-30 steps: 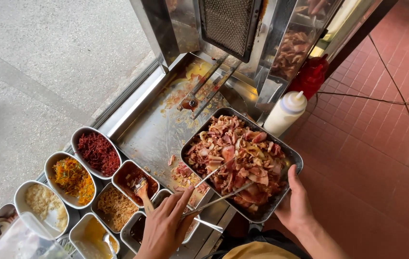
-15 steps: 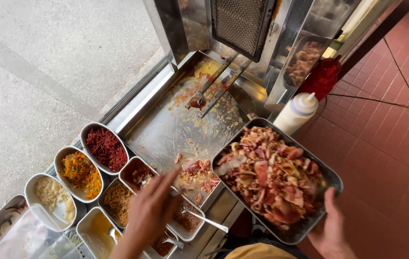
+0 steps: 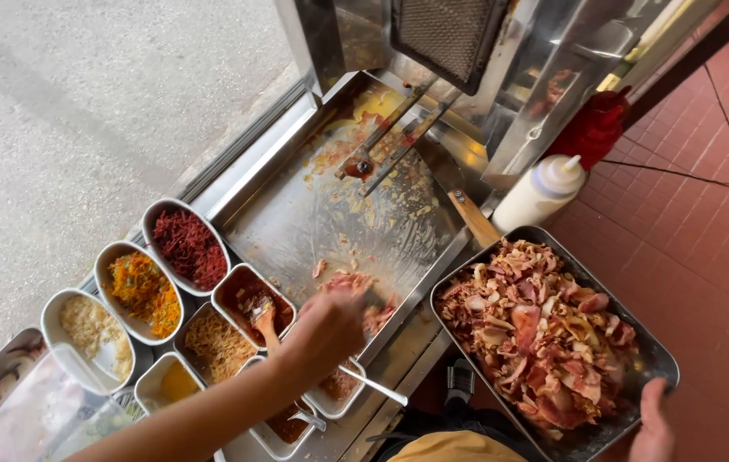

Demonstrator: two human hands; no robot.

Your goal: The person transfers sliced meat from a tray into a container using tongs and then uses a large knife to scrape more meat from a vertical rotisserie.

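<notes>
Head view – meat scraps under left fingers, right hand on tray

Left hand is out over the greasy steel griddle, fingers curled on a little pile of shaved meat scraps near its front edge. Right hand grips the corner of a metal tray heaped with sliced meat, held just off the griddle's side. Beside the left arm sit steel tubs: shredded red stuff, orange-yellow mix, sauce with a wooden spoon. White squeeze bottle stands behind the tray.
</notes>
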